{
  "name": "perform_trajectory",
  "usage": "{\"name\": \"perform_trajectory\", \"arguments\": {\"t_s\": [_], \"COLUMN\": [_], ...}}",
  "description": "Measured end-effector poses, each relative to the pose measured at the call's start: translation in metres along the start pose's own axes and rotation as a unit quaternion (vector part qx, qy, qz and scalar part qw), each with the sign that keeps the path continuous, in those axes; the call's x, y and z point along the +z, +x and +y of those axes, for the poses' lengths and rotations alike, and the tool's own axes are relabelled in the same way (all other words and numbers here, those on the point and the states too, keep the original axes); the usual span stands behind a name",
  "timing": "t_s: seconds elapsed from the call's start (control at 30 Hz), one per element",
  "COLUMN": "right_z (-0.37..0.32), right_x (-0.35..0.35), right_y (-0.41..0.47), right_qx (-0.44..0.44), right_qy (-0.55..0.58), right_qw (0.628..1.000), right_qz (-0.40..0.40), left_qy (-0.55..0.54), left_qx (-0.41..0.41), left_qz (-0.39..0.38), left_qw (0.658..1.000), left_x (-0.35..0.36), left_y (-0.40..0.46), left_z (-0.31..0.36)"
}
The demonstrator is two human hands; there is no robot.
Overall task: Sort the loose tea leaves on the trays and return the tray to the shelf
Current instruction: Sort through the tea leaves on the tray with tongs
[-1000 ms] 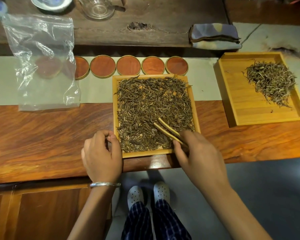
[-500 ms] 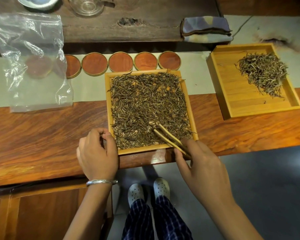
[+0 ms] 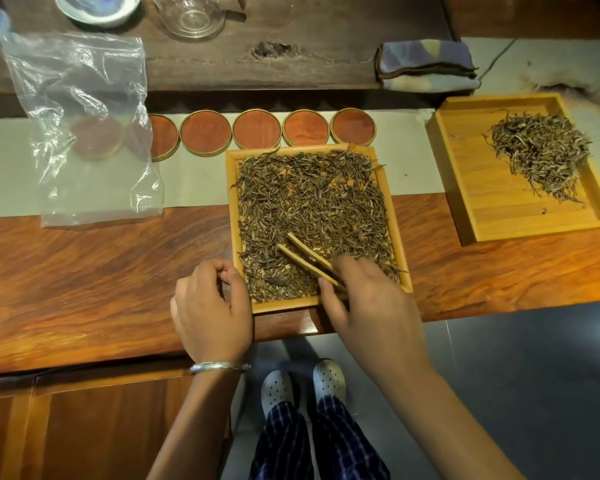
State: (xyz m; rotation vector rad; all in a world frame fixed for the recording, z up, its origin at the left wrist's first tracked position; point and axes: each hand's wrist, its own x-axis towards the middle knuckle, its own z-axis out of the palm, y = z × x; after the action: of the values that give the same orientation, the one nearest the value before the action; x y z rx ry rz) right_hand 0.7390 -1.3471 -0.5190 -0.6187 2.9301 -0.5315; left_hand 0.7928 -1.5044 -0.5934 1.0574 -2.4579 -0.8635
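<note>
Far to my left on the tabletop (image 3: 101, 271) lies a clear plastic bag (image 3: 84, 133), and I leave it alone for this step. Next comes my left hand (image 3: 212, 313), resting by the near-left corner of the full tray (image 3: 230, 216). Its fingers (image 3: 222, 268) are curled in toward the thumb right at the rim; whether they pinch the rim or a stray leaf I cannot tell. I judge its job is to steady that corner, so I press lightly and keep the tray from sliding as I pick.

The tea leaves (image 3: 309, 202) cover almost the whole tray floor in a thin, tangled layer. My right hand (image 3: 371, 306) holds the bamboo tongs (image 3: 305, 258) near their joined end, pinched between thumb and forefinger, with the two tips slightly apart and lying low over the leaves in the near part of the tray. To do this well I think I should keep the tips shallow, close on few leaves at a time, and lift straight up so the tangle does not drag neighbours over the rim.

Well off to the right sits the second tray (image 3: 465, 188) with a small heap of sorted leaves (image 3: 541, 150) in its far-right part; I would carry each pick there low and steady, since loose leaves drop easily.
</note>
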Motion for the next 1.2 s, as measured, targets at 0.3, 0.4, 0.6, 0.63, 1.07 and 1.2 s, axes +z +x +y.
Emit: {"name": "perform_trajectory", "arguments": {"t_s": [0.3, 0.4, 0.6, 0.63, 1.07, 1.2], "right_z": [0.01, 0.005, 0.002, -0.002, 0.003, 0.002], "right_x": [-0.004, 0.0, 0.002, 0.004, 0.005, 0.01], "right_y": [-0.004, 0.006, 0.001, 0.0, 0.0, -0.002], "right_qx": [0.035, 0.036, 0.043, 0.034, 0.008, -0.02], "right_qy": [0.01, 0.002, 0.007, 0.012, 0.018, -0.001], "right_qw": [0.999, 0.999, 0.999, 0.999, 0.999, 1.0], "right_qz": [0.017, 0.006, 0.013, 0.019, 0.04, 0.001], "left_qy": [0.001, 0.001, -0.005, -0.005, -0.012, -0.012], "left_qx": [-0.004, 0.002, 0.014, 0.014, 0.028, 0.026], "left_qz": [-0.012, -0.006, -0.004, -0.006, -0.003, -0.003], "left_qw": [1.0, 1.0, 1.0, 1.0, 1.0, 1.0], "left_x": [-0.002, -0.003, -0.003, -0.003, -0.003, -0.003], "left_y": [0.0, -0.001, 0.0, 0.0, 0.0, 0.0], "left_z": [0.002, 0.002, 0.0, 0.0, 0.0, 0.0]}}
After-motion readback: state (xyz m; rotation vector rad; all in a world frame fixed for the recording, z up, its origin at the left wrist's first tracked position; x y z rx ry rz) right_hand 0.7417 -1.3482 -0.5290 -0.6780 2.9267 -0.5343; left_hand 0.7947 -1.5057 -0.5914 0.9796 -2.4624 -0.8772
